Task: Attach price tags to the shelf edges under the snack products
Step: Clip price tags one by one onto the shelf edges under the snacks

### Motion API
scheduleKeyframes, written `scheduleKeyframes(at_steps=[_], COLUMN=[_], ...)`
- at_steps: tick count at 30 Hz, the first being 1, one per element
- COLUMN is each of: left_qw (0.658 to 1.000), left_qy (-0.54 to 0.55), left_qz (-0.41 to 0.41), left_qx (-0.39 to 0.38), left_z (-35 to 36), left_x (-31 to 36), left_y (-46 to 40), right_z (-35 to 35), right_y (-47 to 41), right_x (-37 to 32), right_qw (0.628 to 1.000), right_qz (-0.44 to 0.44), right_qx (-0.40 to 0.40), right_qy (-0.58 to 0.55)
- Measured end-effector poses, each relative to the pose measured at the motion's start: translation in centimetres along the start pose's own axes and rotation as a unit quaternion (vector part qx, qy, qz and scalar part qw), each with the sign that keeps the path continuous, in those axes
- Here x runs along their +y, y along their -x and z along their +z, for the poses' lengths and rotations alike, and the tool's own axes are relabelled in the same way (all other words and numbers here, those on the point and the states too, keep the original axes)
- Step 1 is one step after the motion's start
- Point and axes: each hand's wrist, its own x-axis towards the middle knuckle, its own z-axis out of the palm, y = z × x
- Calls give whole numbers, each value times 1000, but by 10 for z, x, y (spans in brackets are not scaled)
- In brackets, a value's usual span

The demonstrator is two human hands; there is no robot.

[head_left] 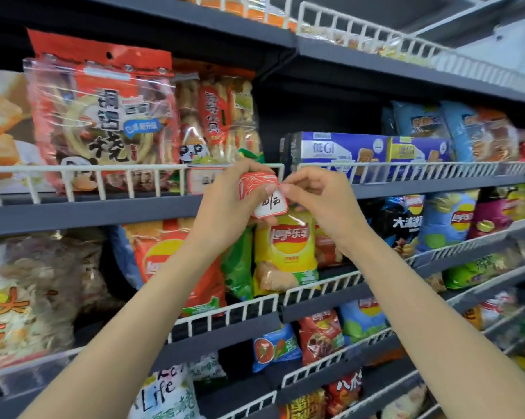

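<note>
Left grip (pixel 240 192): fingers curled round a small stack of red-and-white price tags (pixel 256 184), kept up at shelf height, likely so the supply stays close to the work. Right grip (pixel 303 189): thumb and forefinger pinching the upper right corner of the front price tag (pixel 270 206), apparently peeling it from the stack or turning it for placing; cannot tell which.

Front tag: white face with a red scalloped border, dark handwritten characters across it, tilted down toward 5 o'clock. Held in the air just in front of the grey shelf edge (pixel 89 211), at the seam where two white wire fences (pixel 83 179) meet, not yet fixed to anything.

At 9 o'clock of the hands, another tag of the same kind (pixel 199 179) already hanging on the wire fence, under the rice cracker bags (pixel 104 116). At 6 o'clock, just below the held tag, a yellow Lay's crisp bag (pixel 285 252). At 2 o'clock, blue biscuit boxes (pixel 336 148) behind the neighbouring fence, with no tag visible beneath them, so probably the next spot to label.
</note>
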Motion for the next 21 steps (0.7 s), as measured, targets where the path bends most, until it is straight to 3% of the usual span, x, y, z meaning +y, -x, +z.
scheduleKeyframes(at_steps=[6, 12, 17, 21], left_qw=[998, 1000, 1000, 997], left_qy=[-55, -5, 20, -48], left_qz=[37, 8, -22, -45], left_qx=[7, 25, 5, 51], left_z=[94, 171, 196, 199], left_x=[16, 35, 41, 22], left_y=[-21, -40, -51, -62], right_z=[-93, -168, -191, -193], right_y=[3, -14, -24, -37], right_x=[36, 63, 86, 106], right_qw=[1000, 999, 1000, 999], right_qz=[5, -13, -2, 5], right_qx=[0, -25, -13, 39], right_qy=[2, 20, -12, -11])
